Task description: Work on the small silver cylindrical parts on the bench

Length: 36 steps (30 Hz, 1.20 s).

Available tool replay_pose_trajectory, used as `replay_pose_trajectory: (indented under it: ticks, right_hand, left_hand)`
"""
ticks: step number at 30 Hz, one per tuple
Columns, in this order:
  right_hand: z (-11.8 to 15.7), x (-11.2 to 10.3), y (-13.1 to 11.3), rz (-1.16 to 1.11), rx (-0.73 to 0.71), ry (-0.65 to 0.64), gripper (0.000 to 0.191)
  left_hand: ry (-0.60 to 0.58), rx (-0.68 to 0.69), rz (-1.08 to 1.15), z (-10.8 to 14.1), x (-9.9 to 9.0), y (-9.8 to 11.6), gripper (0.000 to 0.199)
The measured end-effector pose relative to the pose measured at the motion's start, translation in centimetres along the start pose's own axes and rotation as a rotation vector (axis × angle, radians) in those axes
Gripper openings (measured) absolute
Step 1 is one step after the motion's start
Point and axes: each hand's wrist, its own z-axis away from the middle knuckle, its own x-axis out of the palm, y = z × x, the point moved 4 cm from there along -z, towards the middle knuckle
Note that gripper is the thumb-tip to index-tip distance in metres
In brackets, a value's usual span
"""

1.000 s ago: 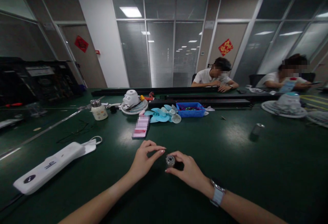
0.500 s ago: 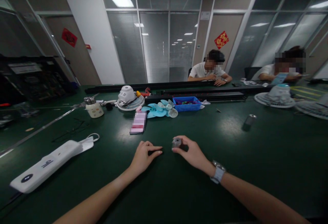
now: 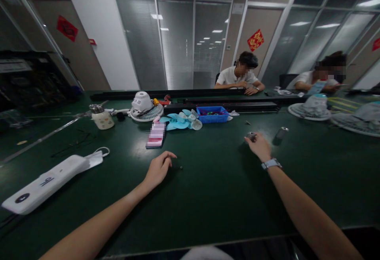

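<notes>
My right hand (image 3: 260, 146) is closed round a small silver metal cylinder that looks like a little motor (image 3: 251, 135), out over the right half of the green table (image 3: 213, 204). A second silver cylinder (image 3: 282, 132) stands upright just beyond that hand, apart from it. My left hand (image 3: 158, 167) rests near the middle with loosely bent fingers, open and holding nothing. Beside its fingertips lies a tiny piece (image 3: 181, 167), too small to name.
Light-blue fan blades (image 3: 179, 120), a phone (image 3: 156, 135) and a blue bin of small parts (image 3: 213, 115) lie ahead. A white fan housing (image 3: 142, 103) stands behind them. At left are a white power bank-like device (image 3: 44, 184) and a jar (image 3: 101, 118). Two people sit opposite.
My right hand has carried the metal cylinder right and forward, near the other one. The left hand's fingers have drawn back, and a tiny piece now shows on the table. The view has shifted slightly.
</notes>
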Motion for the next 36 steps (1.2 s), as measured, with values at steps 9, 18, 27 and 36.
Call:
replay_pose_trajectory:
  ticks: [9, 18, 27, 36]
  right_hand:
    - [10.6, -1.7, -12.9, -0.13, -0.624, 0.028, 0.057]
    - [22.0, 2.4, -19.8, -0.165, -1.091, -0.744, 0.053]
    - [19.0, 2.2, -18.8, -0.279, -1.062, -0.445, 0.03]
    - [5.7, -3.1, -10.1, -0.152, -0.525, 0.211, 0.029]
  left_hand:
    - [0.006, 0.015, 0.013, 0.3, 0.5, 0.1, 0.029]
    - [0.006, 0.052, -0.007, 0.5, 0.4, 0.7, 0.027]
    - [-0.01, 0.04, 0.002, 0.4, 0.6, 0.2, 0.026]
    - [-0.037, 0.053, 0.015, 0.4, 0.8, 0.2, 0.026]
